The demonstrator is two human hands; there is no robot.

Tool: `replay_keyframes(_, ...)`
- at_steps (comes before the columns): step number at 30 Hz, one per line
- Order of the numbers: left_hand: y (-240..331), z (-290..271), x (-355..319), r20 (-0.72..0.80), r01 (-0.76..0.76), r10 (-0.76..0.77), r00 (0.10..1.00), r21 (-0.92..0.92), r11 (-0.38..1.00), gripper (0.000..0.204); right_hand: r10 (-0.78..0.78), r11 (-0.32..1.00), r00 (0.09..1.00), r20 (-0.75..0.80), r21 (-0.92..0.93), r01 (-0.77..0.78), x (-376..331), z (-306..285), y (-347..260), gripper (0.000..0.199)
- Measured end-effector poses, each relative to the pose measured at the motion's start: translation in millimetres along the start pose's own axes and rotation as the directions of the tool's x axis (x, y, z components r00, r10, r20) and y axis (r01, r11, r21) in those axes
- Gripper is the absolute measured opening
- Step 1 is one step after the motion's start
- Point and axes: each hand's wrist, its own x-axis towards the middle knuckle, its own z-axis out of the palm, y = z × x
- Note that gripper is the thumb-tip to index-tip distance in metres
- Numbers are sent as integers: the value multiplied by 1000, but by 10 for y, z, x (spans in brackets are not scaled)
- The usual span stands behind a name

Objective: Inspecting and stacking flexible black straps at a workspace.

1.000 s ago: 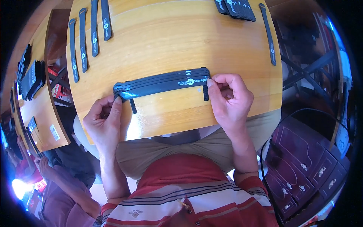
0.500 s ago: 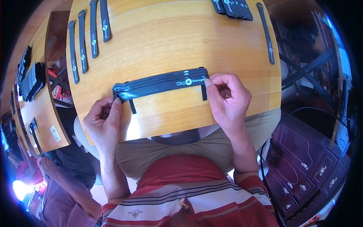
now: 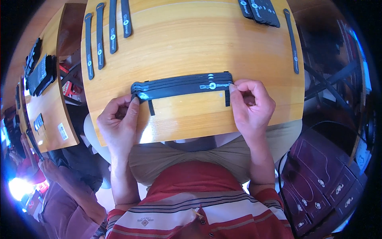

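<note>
A fanned stack of black hook-and-loop straps (image 3: 175,93) lies across the near part of the wooden table, each strap overlapping the one behind it. My left hand (image 3: 119,121) pinches the stack's left end between thumb and fingers. At the right end, the thumb and forefinger of my right hand (image 3: 254,109) are closed on the nearest strap, beside its pale print. Two narrow black strips, one on the left (image 3: 151,108) and one on the right (image 3: 227,98), run beneath the stack and stick out toward me.
Several single black straps (image 3: 100,47) lie at the table's far left. Another strap (image 3: 292,44) rests at the far right, near a pile of black straps (image 3: 260,12). Leftward, a co-worker's hand (image 3: 49,169) holds a black strap by a second table (image 3: 57,115). Dark red drawers (image 3: 318,179) stand at right.
The whole scene has shifted slightly to the right in view. Both my hands keep the same grip on the stack's ends. The co-worker's strap has moved down, away from the second table.
</note>
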Motion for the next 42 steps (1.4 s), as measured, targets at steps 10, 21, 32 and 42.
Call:
replay_keyframes(10, -62, 11, 4, -2, -52, 52, 999, -65, 997, 10, -7, 999, 1000, 1, -40, 7, -5, -3, -10, 12)
replay_keyframes(21, -54, 14, 16, 5, -33, 33, 999, -59, 998, 9, 13, 999, 1000, 13, -33, -13, 7, 4, -58, 12)
replay_keyframes(32, -90, -19, 16, 44, -53, 54, 998, -24, 998, 12, -20, 998, 1000, 6, -60, 21, 1, 4, -21, 12)
replay_keyframes(42, -96, 15, 36, 25, -118, 117, 993, 55, 991, 10, -42, 988, 999, 4, -145, 43, 0, 24, -14, 10)
